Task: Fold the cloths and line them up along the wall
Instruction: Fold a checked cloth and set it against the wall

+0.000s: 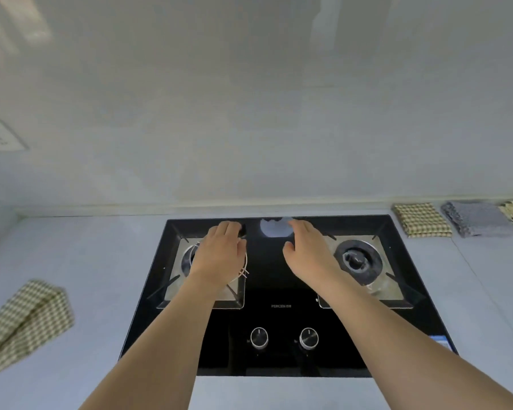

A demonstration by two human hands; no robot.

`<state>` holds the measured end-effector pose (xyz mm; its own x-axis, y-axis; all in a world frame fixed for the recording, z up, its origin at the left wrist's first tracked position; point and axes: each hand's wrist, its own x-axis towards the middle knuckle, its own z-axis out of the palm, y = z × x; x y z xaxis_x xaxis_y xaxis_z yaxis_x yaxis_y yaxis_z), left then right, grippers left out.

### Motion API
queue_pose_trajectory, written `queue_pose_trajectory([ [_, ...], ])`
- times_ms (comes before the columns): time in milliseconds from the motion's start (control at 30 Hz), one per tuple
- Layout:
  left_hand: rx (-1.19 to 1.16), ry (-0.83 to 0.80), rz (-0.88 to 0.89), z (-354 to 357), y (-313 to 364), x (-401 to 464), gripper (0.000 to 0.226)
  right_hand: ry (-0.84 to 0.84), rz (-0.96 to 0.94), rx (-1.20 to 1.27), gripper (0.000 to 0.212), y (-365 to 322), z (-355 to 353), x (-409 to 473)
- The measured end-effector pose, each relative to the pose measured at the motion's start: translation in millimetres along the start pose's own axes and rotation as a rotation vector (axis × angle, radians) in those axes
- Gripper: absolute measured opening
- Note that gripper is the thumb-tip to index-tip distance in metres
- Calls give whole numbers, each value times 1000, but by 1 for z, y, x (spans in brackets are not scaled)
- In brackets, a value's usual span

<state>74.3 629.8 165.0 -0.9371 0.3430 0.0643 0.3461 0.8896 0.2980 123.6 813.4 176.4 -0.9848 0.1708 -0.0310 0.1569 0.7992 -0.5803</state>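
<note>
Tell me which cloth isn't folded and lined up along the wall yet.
The green checked cloth, lying rumpled at the counter's left front. The other three sit folded against the wall at far right.

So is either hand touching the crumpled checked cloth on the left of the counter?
Apart. In the head view the left hand and right hand are both over the stove, while the crumpled checked cloth lies on bare counter well to their left.

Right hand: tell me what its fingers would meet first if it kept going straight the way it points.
The right hand points away over the hob towards the wall. Probably the hob's back edge, then the wall; its height above the glass is unclear.
</note>
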Motion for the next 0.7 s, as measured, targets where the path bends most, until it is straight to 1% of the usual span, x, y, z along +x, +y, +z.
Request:
queue_pose_trajectory([
  [133, -24, 8, 2, -17, -41, -18, 36, -16, -36, 62, 48, -50, 30, 0],
  [200, -26, 43, 12, -26, -71, -25, 37, -41, -59, 66, 48, -79, 50, -1],
  [267, -24, 80, 19, -36, -109, -35, 35, -37, -78, 52, 46, -109, 75, 2],
  [367, -22, 38, 11, -53, -179, -51, 35, -28, -52, 40, 47, -159, 115, 3],
  [400, -13, 23, -7, -58, -204, -58, 36, -44, -63, 10, 48, -175, 130, 2],
  [533, -67, -11, -189, -75, -296, -94, 37, -135, -135, -46, 51, -238, 184, -1],
  [600, -69, -29, -235, -82, -330, -107, 37, -168, -187, -48, 51, -264, 205, 1],
  [700, -116, 4, -352, -89, -367, -124, 36, -239, -279, -55, 52, -298, 232, 11],
])
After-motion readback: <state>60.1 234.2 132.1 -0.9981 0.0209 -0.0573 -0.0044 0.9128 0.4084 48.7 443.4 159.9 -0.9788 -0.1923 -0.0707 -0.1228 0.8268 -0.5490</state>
